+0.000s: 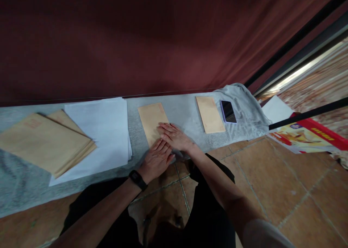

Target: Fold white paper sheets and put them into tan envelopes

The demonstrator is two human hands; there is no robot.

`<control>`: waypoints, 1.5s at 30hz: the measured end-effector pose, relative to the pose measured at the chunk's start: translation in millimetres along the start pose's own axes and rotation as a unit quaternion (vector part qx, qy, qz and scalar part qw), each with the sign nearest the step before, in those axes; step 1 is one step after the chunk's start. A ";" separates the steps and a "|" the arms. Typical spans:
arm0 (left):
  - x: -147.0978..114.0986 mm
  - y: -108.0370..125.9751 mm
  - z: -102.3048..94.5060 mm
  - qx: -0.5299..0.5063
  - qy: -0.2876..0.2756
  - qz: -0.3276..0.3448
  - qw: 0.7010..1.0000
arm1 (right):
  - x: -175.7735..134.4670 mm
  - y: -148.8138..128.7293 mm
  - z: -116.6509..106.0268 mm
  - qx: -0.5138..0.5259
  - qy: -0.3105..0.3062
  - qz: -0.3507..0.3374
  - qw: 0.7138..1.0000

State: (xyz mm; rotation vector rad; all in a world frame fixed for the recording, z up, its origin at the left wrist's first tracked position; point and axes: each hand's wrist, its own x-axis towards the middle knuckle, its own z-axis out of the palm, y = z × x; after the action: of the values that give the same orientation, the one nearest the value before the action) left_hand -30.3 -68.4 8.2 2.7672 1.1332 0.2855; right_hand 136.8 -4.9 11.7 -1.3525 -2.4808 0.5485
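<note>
A tan paper envelope (152,119) with small red print at its far right corner lies in front of me on the grey cloth. Both hands rest flat on its near end and hide that part. My left hand (156,159), below a black wristband, has its fingers stretched out at the envelope's near edge. My right hand (175,137) lies flat too, fingers pointing left across the envelope and meeting the left fingertips. To the right lies another tan envelope (210,114), possibly more than one stacked.
On the left, several larger tan envelopes (46,143) overlap a stack of white paper (108,132). A phone (228,112) lies at the right on the grey cloth (182,106). A dark red curtain hangs behind. A colourful box (307,134) stands on the tiled floor.
</note>
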 end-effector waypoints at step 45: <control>-15.7 27.3 -3.9 -0.021 0.050 -0.116 0.992 | 74.9 33.6 5.0 -0.128 0.085 0.127 0.980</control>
State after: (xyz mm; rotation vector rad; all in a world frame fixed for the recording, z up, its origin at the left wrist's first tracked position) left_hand -23.6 -98.6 15.5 2.5776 1.4381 0.4184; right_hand 120.0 74.1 -4.1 -1.7489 -2.3146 0.1544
